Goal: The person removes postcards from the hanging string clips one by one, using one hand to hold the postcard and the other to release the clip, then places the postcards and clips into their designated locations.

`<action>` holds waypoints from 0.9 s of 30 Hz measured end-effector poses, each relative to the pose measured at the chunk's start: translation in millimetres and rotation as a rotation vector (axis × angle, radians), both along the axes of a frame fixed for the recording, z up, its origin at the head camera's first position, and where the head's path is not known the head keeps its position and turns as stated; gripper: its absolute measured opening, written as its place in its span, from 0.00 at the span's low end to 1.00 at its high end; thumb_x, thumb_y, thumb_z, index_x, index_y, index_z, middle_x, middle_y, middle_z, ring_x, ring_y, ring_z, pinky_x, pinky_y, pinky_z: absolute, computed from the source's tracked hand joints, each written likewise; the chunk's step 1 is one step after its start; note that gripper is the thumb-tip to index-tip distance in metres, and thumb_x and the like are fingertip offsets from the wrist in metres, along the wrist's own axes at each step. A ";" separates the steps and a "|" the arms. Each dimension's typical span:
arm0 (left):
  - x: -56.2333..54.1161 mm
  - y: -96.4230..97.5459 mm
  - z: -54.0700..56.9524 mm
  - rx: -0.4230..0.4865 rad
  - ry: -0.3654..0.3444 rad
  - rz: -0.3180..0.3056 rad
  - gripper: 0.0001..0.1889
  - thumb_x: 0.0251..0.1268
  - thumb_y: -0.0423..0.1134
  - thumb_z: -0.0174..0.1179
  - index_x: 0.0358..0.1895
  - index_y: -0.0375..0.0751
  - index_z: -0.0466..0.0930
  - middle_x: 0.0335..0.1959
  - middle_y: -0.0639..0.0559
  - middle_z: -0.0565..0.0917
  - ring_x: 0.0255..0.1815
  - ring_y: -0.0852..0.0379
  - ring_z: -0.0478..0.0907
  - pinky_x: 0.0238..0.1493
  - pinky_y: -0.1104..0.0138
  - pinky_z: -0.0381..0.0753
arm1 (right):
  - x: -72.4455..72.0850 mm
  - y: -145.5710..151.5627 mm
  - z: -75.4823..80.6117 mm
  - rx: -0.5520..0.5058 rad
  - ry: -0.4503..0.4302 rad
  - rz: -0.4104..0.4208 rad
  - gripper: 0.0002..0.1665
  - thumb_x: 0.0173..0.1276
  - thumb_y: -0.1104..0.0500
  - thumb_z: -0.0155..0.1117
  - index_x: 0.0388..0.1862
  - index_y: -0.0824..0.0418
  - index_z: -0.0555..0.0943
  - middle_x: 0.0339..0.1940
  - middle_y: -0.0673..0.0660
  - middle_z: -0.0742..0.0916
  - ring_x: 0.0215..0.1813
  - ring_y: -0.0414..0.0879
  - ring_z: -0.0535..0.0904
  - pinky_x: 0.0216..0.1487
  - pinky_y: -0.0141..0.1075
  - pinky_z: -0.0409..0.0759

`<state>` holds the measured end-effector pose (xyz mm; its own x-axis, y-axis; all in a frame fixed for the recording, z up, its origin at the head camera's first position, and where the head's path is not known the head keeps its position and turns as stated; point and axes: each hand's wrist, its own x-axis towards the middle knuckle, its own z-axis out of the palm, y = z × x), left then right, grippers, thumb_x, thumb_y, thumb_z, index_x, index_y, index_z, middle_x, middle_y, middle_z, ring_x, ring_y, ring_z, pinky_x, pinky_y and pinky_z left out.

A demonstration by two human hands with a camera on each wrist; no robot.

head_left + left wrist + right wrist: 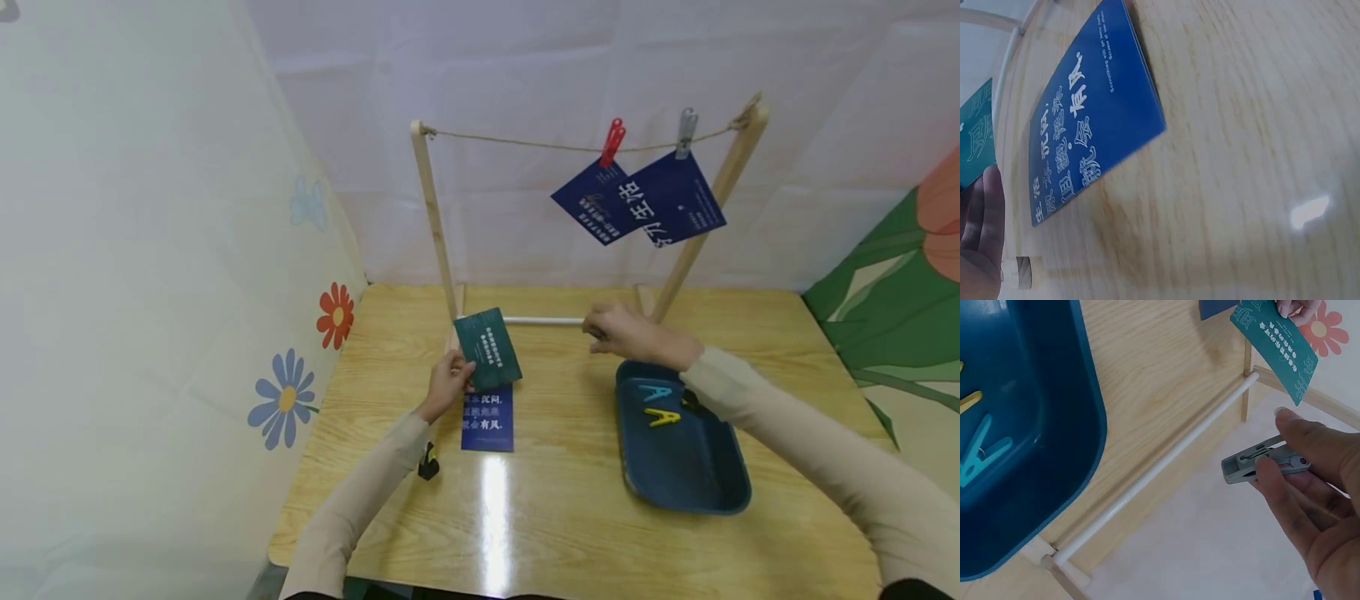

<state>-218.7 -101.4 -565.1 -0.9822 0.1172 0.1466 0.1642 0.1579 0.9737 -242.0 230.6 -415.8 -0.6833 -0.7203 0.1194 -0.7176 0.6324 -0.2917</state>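
A green card (489,348) with white writing is pinched at its lower left by my left hand (448,382), above the table. Below it, a blue card (487,421) lies on the wood, its upper part covered in the head view. My right hand (626,332) holds a grey clothespin (1265,459) between thumb and fingers, over the table beyond the tray. Two dark blue cards hang from the string (517,142): the left one (592,204) under a red clothespin (612,142), the right one (678,200) under a grey clothespin.
A dark blue tray (633,479) at the right contains a light blue clothespin (655,392) and a yellow clothespin (662,417). Wooden posts (432,208) carry the string, with a white rod (543,321) low between them. A small black and yellow object (428,462) lies beside the left forearm.
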 end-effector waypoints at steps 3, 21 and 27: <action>1.0 -2.3 -4.6 -0.007 -0.026 -0.022 0.06 0.71 0.25 0.57 0.42 0.22 0.71 0.28 0.34 0.80 0.21 0.41 0.81 0.25 0.52 0.86 | 2.6 2.0 -4.1 0.022 -0.015 -0.003 0.13 0.55 0.68 0.77 0.36 0.67 0.82 0.29 0.55 0.79 0.30 0.44 0.72 0.29 0.38 0.76; 5.6 -12.3 0.4 -0.144 -0.169 -0.161 0.07 0.72 0.28 0.57 0.46 0.26 0.72 0.27 0.40 0.83 0.22 0.55 0.80 0.23 0.62 0.85 | 4.5 14.0 -22.0 0.134 -0.119 0.001 0.17 0.54 0.69 0.77 0.42 0.68 0.82 0.30 0.55 0.82 0.32 0.43 0.76 0.36 0.42 0.82; 5.3 -13.9 -1.7 -0.190 -0.183 -0.192 0.05 0.72 0.28 0.56 0.44 0.28 0.71 0.25 0.39 0.83 0.20 0.57 0.80 0.22 0.63 0.84 | 5.6 21.7 -28.4 0.126 -0.058 0.030 0.18 0.49 0.71 0.79 0.38 0.67 0.83 0.29 0.54 0.81 0.30 0.43 0.76 0.33 0.41 0.81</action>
<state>-213.4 -115.3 -566.9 -0.9475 0.3114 -0.0727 0.0336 0.3229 0.9458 -236.4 252.3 -444.2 -0.6642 -0.7474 -0.0125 -0.7210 0.6450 -0.2531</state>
